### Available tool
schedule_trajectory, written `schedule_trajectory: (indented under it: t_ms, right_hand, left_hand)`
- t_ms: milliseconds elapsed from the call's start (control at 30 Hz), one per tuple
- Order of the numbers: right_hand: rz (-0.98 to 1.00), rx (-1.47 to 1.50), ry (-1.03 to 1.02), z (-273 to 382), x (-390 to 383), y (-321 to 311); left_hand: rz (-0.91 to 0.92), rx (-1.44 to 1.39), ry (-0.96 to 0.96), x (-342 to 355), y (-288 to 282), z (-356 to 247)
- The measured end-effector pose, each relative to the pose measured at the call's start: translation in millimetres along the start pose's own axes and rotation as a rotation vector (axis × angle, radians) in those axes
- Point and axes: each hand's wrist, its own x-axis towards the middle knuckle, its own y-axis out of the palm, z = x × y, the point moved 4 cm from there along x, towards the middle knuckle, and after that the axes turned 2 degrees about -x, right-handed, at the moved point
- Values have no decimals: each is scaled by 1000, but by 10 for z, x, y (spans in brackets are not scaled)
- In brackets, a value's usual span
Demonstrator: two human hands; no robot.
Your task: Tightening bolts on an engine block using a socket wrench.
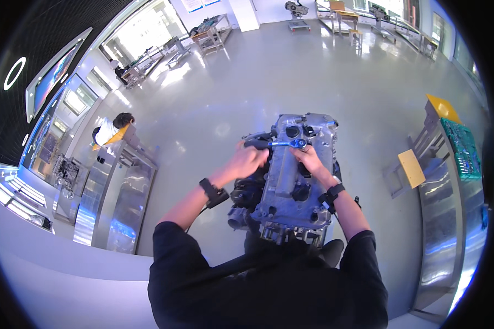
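A car engine with a grey valve cover stands upright in front of me. Across the far part of its cover lies a ratchet wrench, with a dark handle and a shiny round head. My left hand is closed around the handle end, at the engine's left edge. Close under the ratchet head, my right hand has its fingers curled against the tool; they partly hide what is below. Dark round caps and plugs sit on the cover, and darker engine parts stick out on its left side.
To the left is a metal workbench, with a person leaning at its far end. On the right a metal bench carries a green tray; a wooden stool stands beside it. Further engines on stands line the far wall.
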Motion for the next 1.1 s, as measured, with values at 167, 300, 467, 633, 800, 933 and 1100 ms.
schedule_trajectory:
  t_ms: [167, 300, 467, 633, 800, 933, 1100]
  right_hand:
    - [-61, -102, -33, 43, -24, 27]
    - [-101, -39, -68, 89, -66, 41]
    - [-110, 65, -96, -108, 46, 18]
    - [-157, -188, -483, -288, 136, -9]
    - [-35, -123, -200, -370, -15, -105]
    - [5, -147, -89, -250, -3, -52]
    - [3, -12, -169, -230, 118, 54]
  left_hand:
    - [87, -395, -557, 674, 116, 538]
    - [165, -630, -679, 1430, 387, 419]
    - [357, -677, -521, 2165, 801, -363]
    - [294, -140, 23, 2078, 1312, -1580]
    - [196, -24, 290, 1304, 1183, -1892]
    - [148, -189, 745, 725, 851, -1887]
    - [236, 22, 917, 109, 539, -1624]
